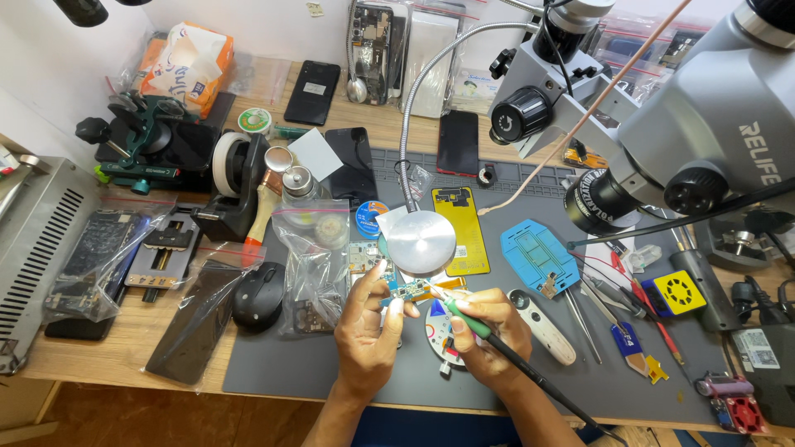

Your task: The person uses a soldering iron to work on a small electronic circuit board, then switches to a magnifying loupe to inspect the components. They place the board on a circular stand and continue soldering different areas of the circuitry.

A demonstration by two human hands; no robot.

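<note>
- The left hand (368,331), low in the middle of the frame, pinches a small blue circuit board (407,288) between thumb and fingertips, just above the grey mat (273,364).
- The right hand (489,331) is closed round a green-handled soldering iron (464,319), its tip resting at the board's right edge.
- Judging by this, the soldering looks under way; whether any joint is finished is too small to tell.
- Clear zip bags (313,248) with small parts lie left of the hands.
- A yellow rectangular sheet (464,228) lies upper centre, and a blue one (538,257) to its right.
- An orange and white packet (184,62) sits at the upper left.
</note>
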